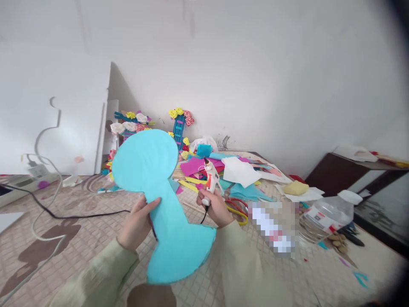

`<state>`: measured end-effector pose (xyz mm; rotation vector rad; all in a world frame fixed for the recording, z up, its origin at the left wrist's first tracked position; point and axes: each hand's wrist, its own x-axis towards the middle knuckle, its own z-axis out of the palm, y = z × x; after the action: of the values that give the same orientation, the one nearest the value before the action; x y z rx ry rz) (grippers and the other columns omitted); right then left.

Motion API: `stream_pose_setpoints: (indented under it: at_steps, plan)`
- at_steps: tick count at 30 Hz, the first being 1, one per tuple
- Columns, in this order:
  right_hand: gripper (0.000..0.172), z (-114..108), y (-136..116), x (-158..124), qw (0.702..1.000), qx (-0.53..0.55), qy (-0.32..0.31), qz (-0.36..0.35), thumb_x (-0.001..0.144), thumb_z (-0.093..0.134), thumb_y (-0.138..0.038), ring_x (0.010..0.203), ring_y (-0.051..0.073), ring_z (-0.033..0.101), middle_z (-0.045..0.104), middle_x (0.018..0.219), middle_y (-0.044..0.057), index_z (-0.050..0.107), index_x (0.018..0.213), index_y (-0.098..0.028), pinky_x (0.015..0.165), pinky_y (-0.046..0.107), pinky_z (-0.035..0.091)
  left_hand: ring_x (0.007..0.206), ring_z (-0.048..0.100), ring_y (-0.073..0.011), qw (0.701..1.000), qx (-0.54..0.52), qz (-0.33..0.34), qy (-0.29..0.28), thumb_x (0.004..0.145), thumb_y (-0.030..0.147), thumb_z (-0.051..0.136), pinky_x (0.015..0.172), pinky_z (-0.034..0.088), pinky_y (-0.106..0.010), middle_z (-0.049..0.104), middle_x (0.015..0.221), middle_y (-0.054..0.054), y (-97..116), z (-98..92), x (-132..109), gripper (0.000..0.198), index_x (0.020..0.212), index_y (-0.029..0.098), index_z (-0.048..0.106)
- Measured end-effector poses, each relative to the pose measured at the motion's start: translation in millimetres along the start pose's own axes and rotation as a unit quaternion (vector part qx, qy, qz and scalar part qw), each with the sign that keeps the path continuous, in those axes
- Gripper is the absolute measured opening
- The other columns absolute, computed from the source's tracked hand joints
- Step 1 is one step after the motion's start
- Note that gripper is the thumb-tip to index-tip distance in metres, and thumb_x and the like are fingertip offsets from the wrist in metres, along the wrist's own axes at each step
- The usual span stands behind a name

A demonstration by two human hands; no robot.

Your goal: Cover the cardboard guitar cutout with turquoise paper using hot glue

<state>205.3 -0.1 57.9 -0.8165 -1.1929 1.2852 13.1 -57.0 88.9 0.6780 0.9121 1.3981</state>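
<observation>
A large turquoise cutout point(169, 204), round at the top with a narrow middle and a curved, flared base, is held up over the table. My left hand point(137, 224) grips its narrow middle from the left, thumb on the front and the other fingers behind it. To the right of the cutout, my right hand point(217, 207) is wrapped round the handle of a white glue gun point(211, 181) with an orange trigger. The glue gun's nozzle points up, apart from the cutout, and a black cord hangs from its handle.
Coloured paper sheets point(244, 170) and paper flowers point(179, 113) lie or stand along the wall. A clear plastic bottle point(329, 217), yellow sponge point(296, 188) and scissors point(238, 213) are on the right. Cables point(79, 216) cross the table's left side near a white board point(64, 106).
</observation>
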Motion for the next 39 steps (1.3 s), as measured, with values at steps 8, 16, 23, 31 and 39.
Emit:
stream_pose_setpoints:
  at_steps: [8,16,23,31,39]
  plan:
    - [0.022,16.9,-1.3,-19.3,1.0,-0.003,-0.025,0.007,0.064,0.068,-0.031,0.056,0.013,0.053,0.057,0.056,0.0,0.052,0.063,-0.016,0.058,0.026,0.041,0.087,0.063,-0.0236,0.996,-0.038,-0.07,-0.03,0.07,0.014,0.063,0.072,0.053,-0.032,0.069,0.093,-0.005,-31.9,-13.2,17.2,0.022,0.092,0.018,0.062]
    - [0.024,37.9,-8.1,-37.6,0.997,-0.033,-0.023,0.068,0.054,0.075,-0.024,0.052,0.008,0.046,0.054,0.057,-0.003,0.056,0.063,-0.013,0.05,0.021,0.037,0.091,0.062,-0.0247,0.995,-0.049,-0.087,-0.027,0.072,0.016,0.062,0.073,0.053,-0.032,0.069,0.092,-0.004,-37.6,-15.7,8.7,0.028,0.099,0.019,0.058]
    - [0.02,38.9,-4.9,-37.4,0.995,-0.034,-0.01,0.094,0.056,0.073,-0.022,0.051,0.007,0.043,0.051,0.056,-0.003,0.056,0.063,-0.012,0.05,0.02,0.035,0.088,0.062,-0.0254,0.994,-0.06,-0.093,-0.023,0.069,0.02,0.065,0.069,0.053,-0.032,0.069,0.091,-0.005,-39.4,-19.0,9.9,0.033,0.101,0.019,0.059]
    - [0.018,38.1,0.1,-36.8,0.993,-0.033,-0.001,0.113,0.055,0.071,-0.022,0.052,0.008,0.045,0.054,0.056,-0.004,0.059,0.065,-0.013,0.052,0.021,0.037,0.081,0.062,-0.026,0.994,-0.033,-0.101,0.01,0.066,0.016,0.063,0.064,0.052,-0.033,0.068,0.09,-0.008,-37.0,-11.5,11.4,0.031,0.097,0.017,0.06]
    - [0.017,28.0,5.7,-25.1,0.992,-0.086,0.033,0.09,0.053,0.07,-0.023,0.055,0.012,0.052,0.058,0.057,-0.001,0.06,0.062,-0.014,0.056,0.025,0.043,0.068,0.054,-0.0137,0.989,-0.025,-0.028,0.144,0.067,0.016,0.058,0.056,0.046,-0.022,0.057,0.074,0.0,-23.2,-24.4,-3.6,0.011,0.077,0.019,0.059]
